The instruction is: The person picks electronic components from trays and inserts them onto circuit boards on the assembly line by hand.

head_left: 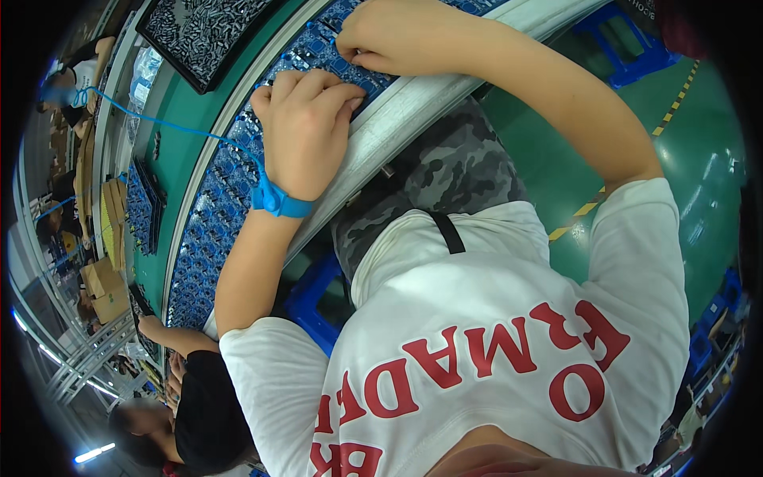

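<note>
Left fingers (340, 93) and right fingers (350, 40), half curled, touch blue circuit boards (208, 219)

White T-shirt (493, 278), blue wristband (281, 202), camouflage trousers (465, 171) perhaps

Red capitals (477, 362) across white T-shirt (485, 278), small pale lettering (644, 7) upper right

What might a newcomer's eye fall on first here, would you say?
Probably the white shirt with big red letters, filling the lower middle. Then the bright blue wristband just below the left hand, and the black tray heaped with small metallic parts near the top, left of centre.
</note>
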Motion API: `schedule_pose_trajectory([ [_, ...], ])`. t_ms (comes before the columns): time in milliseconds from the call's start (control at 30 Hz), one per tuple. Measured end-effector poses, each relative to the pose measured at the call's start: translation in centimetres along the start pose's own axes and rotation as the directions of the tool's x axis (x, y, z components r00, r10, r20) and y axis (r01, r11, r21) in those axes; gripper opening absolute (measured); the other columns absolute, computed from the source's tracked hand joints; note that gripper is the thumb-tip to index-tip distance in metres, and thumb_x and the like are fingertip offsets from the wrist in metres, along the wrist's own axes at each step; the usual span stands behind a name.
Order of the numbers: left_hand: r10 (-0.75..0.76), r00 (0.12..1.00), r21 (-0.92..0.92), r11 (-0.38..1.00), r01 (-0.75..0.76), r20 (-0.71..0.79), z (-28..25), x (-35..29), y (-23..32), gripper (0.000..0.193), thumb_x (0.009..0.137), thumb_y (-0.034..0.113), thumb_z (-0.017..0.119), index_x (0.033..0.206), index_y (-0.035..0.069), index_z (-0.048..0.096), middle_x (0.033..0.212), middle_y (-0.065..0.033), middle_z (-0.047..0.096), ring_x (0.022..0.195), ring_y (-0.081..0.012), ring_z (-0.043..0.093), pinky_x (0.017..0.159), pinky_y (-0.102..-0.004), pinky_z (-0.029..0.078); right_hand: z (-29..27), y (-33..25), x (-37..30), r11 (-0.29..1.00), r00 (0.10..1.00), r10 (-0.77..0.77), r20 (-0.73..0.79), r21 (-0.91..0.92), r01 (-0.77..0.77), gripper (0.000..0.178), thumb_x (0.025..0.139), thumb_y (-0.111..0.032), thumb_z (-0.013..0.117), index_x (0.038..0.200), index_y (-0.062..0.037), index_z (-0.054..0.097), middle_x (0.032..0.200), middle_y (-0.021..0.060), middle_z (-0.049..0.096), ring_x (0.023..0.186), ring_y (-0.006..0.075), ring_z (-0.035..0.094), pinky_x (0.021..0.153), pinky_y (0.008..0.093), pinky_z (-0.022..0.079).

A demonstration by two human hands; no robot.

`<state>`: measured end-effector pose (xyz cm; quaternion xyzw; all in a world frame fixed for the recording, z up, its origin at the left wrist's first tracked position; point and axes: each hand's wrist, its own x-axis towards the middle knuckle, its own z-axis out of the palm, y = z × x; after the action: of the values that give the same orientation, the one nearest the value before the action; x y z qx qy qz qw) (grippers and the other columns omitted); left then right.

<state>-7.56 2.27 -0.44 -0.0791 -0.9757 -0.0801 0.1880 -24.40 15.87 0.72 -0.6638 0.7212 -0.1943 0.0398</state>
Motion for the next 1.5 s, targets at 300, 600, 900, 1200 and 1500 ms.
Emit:
schedule_pose_trajectory([
  [300, -0.010, 0.999, -0.061, 0.998, 0.012, 0.037, -0.1, -0.3, -0.5, 0.012, 0.079, 0.006, 0.072, 0.087, 0.014, 0.077, 0.089, 0.0017, 0.067, 0.092, -0.0212, 0.057, 0.086, -0.0412, 0.033, -1.7, 1.8, 1.9, 0.974, 0.995, 0.008, -0.102, 0.227, 0.015, 0.021, 0.089, -0.019, 0.063, 0.098, -0.0004, 0.068, 0.088, 0.0199, 0.071, 0.088, 0.0385, 0.068, 0.078, 0.0460, 0.054],
  [600, -0.031, 0.999, -0.124, 0.992, 0.036, 0.044, 0.5, 0.1, -0.1, 0.012, 0.080, 0.006, 0.072, 0.088, 0.012, 0.078, 0.088, 0.0011, 0.067, 0.091, -0.0216, 0.057, 0.087, -0.0402, 0.033, -0.3, 15.6, 12.2, 0.968, 0.802, 0.203, -0.561, -0.006, -0.249, 0.023, 0.085, -0.023, 0.068, 0.093, -0.0023, 0.072, 0.090, 0.0208, 0.072, 0.089, 0.0392, 0.068, 0.080, 0.0467, 0.055],
  [900, -0.085, 0.996, -0.134, 0.987, 0.088, 0.029, 0.1, -0.6, -0.3, 0.011, 0.080, 0.006, 0.072, 0.087, 0.012, 0.077, 0.089, 0.0007, 0.067, 0.093, -0.0219, 0.058, 0.086, -0.0414, 0.033, -1.1, 12.6, 13.4, 0.939, 0.792, 0.265, -0.551, -0.039, -0.342, 0.019, 0.083, -0.021, 0.069, 0.084, -0.0026, 0.074, 0.088, 0.0200, 0.070, 0.090, 0.0384, 0.067, 0.081, 0.0504, 0.052],
  [1200, -0.096, 0.995, -0.207, 0.974, 0.097, 0.015, 0.5, -0.6, -0.3, 0.009, 0.082, 0.006, 0.069, 0.086, 0.011, 0.075, 0.087, -0.0003, 0.065, 0.094, -0.0222, 0.057, 0.086, -0.0423, 0.034, -2.3, 13.2, 9.6, 0.974, 0.779, 0.058, -0.624, -0.134, -0.180, 0.017, 0.081, -0.019, 0.071, 0.087, -0.0032, 0.076, 0.086, 0.0185, 0.069, 0.090, 0.0382, 0.066, 0.080, 0.0486, 0.052],
  [1500, -0.076, 0.997, -0.246, 0.966, 0.076, 0.009, 0.8, -0.8, -0.6, 0.009, 0.082, 0.005, 0.068, 0.084, 0.011, 0.075, 0.086, -0.0005, 0.064, 0.093, -0.0227, 0.058, 0.086, -0.0400, 0.036, -1.7, 6.8, 5.6, 1.000, 0.975, 0.023, -0.222, 0.017, -0.020, 0.015, 0.080, -0.015, 0.071, 0.088, -0.0024, 0.076, 0.088, 0.0182, 0.071, 0.086, 0.0367, 0.067, 0.080, 0.0440, 0.053],
])
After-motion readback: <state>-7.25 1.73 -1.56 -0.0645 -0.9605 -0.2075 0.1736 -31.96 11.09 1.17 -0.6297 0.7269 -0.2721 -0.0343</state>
